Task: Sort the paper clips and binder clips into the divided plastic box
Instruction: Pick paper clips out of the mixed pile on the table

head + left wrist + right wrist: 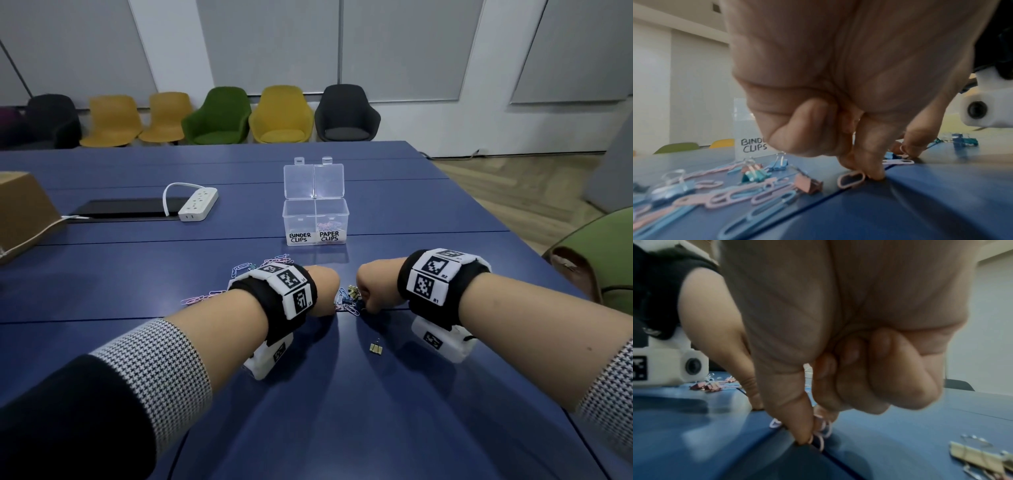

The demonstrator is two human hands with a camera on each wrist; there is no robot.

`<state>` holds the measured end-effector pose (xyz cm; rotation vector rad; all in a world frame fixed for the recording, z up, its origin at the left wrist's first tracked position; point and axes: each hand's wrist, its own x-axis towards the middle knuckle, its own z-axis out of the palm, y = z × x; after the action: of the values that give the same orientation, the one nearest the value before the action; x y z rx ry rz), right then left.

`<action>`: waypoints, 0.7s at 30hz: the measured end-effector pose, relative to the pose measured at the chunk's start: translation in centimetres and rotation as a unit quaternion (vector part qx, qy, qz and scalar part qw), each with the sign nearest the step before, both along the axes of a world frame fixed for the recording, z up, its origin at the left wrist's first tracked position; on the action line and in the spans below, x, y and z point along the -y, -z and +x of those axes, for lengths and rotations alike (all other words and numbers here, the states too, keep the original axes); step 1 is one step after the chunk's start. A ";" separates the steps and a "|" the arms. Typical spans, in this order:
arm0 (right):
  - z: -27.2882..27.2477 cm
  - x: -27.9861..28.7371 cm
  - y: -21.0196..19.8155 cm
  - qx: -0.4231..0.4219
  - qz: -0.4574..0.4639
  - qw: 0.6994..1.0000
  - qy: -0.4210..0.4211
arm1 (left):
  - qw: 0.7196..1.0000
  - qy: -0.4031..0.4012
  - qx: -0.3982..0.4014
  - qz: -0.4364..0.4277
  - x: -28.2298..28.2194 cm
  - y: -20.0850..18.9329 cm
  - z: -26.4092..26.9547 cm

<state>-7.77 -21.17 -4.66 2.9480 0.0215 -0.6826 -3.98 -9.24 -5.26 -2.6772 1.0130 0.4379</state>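
Two hands down on blue table (445, 219) near clip pile; divided box (315, 219) sits open further back, paper clips (328, 226) in its right half. Left wrist cam: left hand (838, 81) curled, fingertip pressing pink paper clip (851, 179). Right wrist cam: right hand (838, 337) pinching pink clips (821, 433), gold binder clips (980, 456) near right.

hands (325, 291): 2 | divided box (315, 219): 1 | box compartments: 2 | gold binder clips (376, 347): 2
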 end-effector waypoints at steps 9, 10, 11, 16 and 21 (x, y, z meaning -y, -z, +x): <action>-2.3 4.7 -1.2 0.087 0.636 0.720 0.263 | 0.664 -0.255 -0.404 -0.576 -5.4 -2.7 3.6; -2.6 4.9 -1.0 0.075 0.683 0.666 0.290 | 0.581 -0.288 -0.458 -0.608 -5.8 -2.7 3.8; -2.8 4.9 -0.8 0.070 0.712 0.627 0.307 | 0.513 -0.313 -0.491 -0.630 -6.1 -2.6 3.8; -2.8 4.5 -0.2 0.094 0.771 0.541 0.321 | 0.384 -0.348 -0.509 -0.687 -6.1 -1.6 3.2; -2.4 4.1 -0.1 0.050 0.811 0.479 0.331 | 0.419 -0.324 -0.509 -0.679 -5.1 -0.6 2.6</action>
<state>-10.19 -25.29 -4.56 4.9081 -1.2901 -0.6782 -1.39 -4.19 -4.68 -4.1540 0.1058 2.7530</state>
